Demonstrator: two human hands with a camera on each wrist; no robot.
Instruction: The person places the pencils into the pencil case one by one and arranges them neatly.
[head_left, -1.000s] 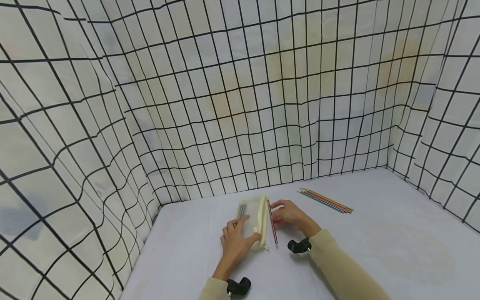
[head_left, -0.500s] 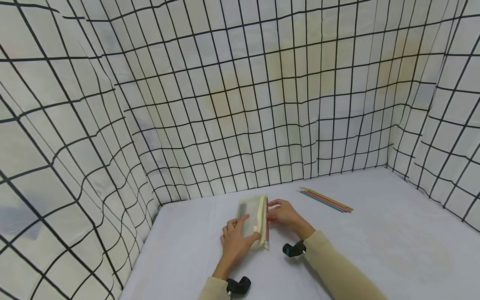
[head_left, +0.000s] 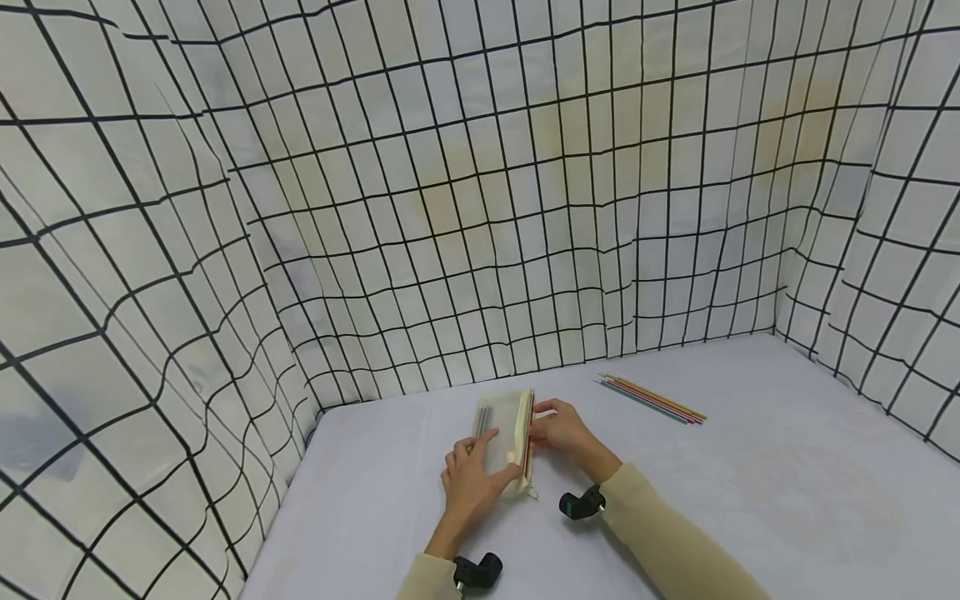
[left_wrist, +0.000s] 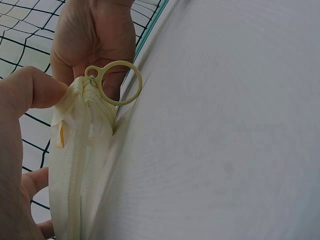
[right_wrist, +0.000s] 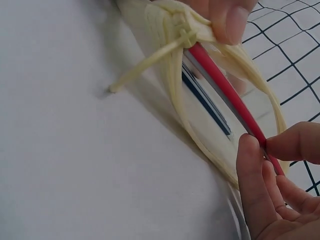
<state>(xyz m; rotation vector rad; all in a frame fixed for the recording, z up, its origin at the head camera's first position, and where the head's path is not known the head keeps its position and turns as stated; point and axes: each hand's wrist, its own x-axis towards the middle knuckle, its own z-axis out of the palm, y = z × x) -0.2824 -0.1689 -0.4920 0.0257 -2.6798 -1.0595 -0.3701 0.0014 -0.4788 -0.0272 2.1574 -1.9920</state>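
Note:
A translucent cream pencil pouch (head_left: 504, 429) stands on its side on the white cloth, its zip edge facing right. My left hand (head_left: 468, 487) grips it, with the thumb at the zip edge. In the right wrist view the pouch's mouth gapes. My right hand (head_left: 564, 432) pinches a red pencil (right_wrist: 225, 87) between thumb and fingers, and the pencil lies lengthwise in that mouth. One end of it is hidden by the zip end. Dark blue and grey pencils (right_wrist: 206, 102) show inside the pouch. A ring-shaped zip pull (left_wrist: 140, 85) hangs from the near end.
Several coloured pencils (head_left: 652, 400) lie side by side on the table (head_left: 750, 467), behind and right of my right hand. A white wall with a black grid (head_left: 555, 250) rises at the back and both sides. Black wrist cameras (head_left: 582, 504) sit at both cuffs.
My right hand has moved left, bringing the red pencil from beside the pouch into its mouth. My left hand has stayed in place on the pouch.

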